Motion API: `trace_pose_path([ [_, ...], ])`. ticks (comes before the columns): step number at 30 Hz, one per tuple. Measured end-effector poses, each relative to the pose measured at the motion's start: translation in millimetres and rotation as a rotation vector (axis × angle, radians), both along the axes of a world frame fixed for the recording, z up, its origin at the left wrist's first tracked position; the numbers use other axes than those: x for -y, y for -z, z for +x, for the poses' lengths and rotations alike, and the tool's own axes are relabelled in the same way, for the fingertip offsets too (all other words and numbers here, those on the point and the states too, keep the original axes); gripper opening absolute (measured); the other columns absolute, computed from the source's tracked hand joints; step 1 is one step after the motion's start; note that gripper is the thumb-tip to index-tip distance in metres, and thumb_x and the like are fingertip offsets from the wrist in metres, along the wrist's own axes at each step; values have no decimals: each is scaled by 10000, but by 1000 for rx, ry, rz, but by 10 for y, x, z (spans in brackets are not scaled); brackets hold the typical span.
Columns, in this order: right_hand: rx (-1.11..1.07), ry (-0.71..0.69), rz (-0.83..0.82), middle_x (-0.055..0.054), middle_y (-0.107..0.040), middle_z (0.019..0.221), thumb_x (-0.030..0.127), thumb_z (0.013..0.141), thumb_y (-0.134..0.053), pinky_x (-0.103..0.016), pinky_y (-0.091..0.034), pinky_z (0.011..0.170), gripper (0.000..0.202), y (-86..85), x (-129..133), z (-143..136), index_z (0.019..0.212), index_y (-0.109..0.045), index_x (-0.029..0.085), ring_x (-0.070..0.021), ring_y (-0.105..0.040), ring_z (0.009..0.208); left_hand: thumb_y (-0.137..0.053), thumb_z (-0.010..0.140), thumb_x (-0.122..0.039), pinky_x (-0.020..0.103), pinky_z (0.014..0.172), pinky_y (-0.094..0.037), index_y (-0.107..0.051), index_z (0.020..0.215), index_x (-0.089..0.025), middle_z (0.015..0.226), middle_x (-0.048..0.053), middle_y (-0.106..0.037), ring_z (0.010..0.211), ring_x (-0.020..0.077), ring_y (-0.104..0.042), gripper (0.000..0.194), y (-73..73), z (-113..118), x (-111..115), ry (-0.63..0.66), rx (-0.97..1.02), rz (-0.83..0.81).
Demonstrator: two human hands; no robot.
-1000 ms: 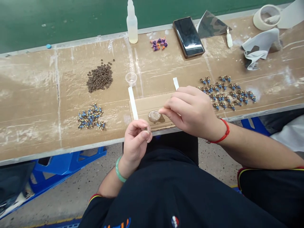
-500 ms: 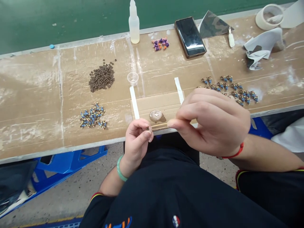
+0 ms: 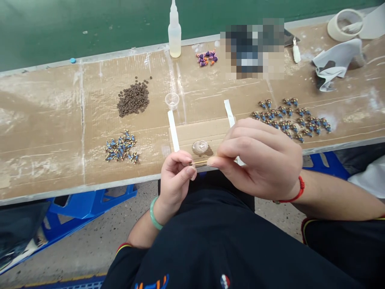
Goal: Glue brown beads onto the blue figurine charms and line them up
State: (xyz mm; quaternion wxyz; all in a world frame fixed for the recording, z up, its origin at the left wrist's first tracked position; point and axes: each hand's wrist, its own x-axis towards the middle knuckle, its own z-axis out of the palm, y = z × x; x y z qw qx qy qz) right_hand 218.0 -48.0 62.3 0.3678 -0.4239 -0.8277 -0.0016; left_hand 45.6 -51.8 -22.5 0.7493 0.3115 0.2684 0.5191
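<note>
My left hand [image 3: 176, 176] pinches a tiny dark ring-like part [image 3: 190, 163] at the bench's near edge. My right hand [image 3: 258, 156] holds a thin wooden stick [image 3: 200, 163] whose tip touches that part. Just behind the stick lies a glue puddle [image 3: 200, 147] on a cardboard piece [image 3: 204, 134] taped to the bench. A pile of brown rings [image 3: 134, 98] lies at the back left. In front of it lies a heap of small blue-and-gold pieces [image 3: 120, 146]. Rows of like pieces [image 3: 293, 116] sit to the right.
A squeeze bottle [image 3: 174, 30] stands at the bench's far edge, with a small clear cup [image 3: 172, 100] nearer me. Purple and orange bits [image 3: 207, 57], a tape roll [image 3: 344, 24] and a grey cloth [image 3: 337, 62] lie at the back right. A blue crate [image 3: 87, 204] sits under the bench.
My right hand drew back from the glue puddle toward me and brought the stick's tip to the part in my left hand. The view shifted slightly.
</note>
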Motion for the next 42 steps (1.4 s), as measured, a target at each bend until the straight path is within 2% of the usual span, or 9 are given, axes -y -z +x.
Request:
trace_pose_path([
  [5, -28, -45, 4, 2, -569, 630, 209, 955, -622, -309, -439, 587, 201, -51, 0, 42, 772, -539, 217, -137, -482, 589, -866, 746, -253, 172, 462, -402, -692, 802, -228, 753, -40, -537, 509, 35, -416, 184, 0, 2, 4, -17, 4, -14],
  [10, -199, 160, 62, 28, -497, 603, 239, 985, -582, -298, -414, 616, 309, -34, -167, 47, 694, -479, 222, -118, -460, 583, -868, 739, -282, 154, 434, -356, -661, 772, -217, 712, -40, -492, 500, 43, -369, 220, -4, -22, -18, 47, 56, -28],
  [14, -215, 248, 62, 28, -500, 618, 302, 993, -576, -292, -397, 613, 337, 190, -640, 55, 686, -464, 219, -119, -473, 588, -855, 756, -286, 145, 432, -342, -657, 776, -221, 703, -46, -469, 489, 41, -294, 209, -3, -60, -33, 84, 117, -42],
  [18, -130, 306, -86, 3, -529, 655, 316, 979, -561, -315, -409, 678, 326, 451, -1143, 41, 691, -434, 229, -152, -497, 653, -854, 757, -288, 140, 431, -319, -671, 782, -226, 690, -44, -467, 494, 44, -284, 196, 21, -116, -55, 53, 124, -47],
  [24, -36, 349, -227, -30, -602, 710, 290, 959, -590, -333, -416, 755, 269, 621, -1391, -74, 709, -526, 214, -182, -544, 747, -854, 758, -315, 144, 435, -304, -670, 770, -236, 662, -44, -435, 504, 60, -276, 200, 30, -257, -122, -29, 87, -6],
  [29, 17, 371, -228, -53, -659, 787, 305, 999, -533, -365, -412, 794, 173, 426, -1226, -32, 909, -649, 212, -211, -566, 801, -834, 786, -292, 133, 447, -315, -663, 796, -241, 683, -45, -428, 519, 60, -284, 179, 19, -405, -179, -67, 95, 53],
  [34, 285, 161, -161, -39, -672, 796, 251, 994, -525, -382, -342, 791, 203, 180, -581, -129, 839, -648, 206, -227, -534, 860, -850, 773, -276, 110, 456, -341, -654, 816, -236, 683, -48, -403, 532, 56, -303, 204, 36, -505, -190, -113, 109, 80],
  [38, 593, 99, -275, -81, -652, 826, 253, 932, -643, -380, -251, 740, 222, 220, -253, -421, 726, -654, 172, -253, -467, 913, -843, 782, -274, 111, 466, -358, -660, 819, -237, 686, -48, -403, 537, 58, -313, 191, 29, -520, -136, -103, 122, 84],
  [42, 714, 129, -506, -122, -668, 853, 235, 889, -690, -376, -228, 726, 167, 284, -290, -623, 746, -700, 151, -266, -446, 927, -847, 775, -304, 136, 458, -351, -665, 800, -242, 683, -43, -429, 532, 64, -318, 194, 9, -549, -46, -111, 110, 87],
])
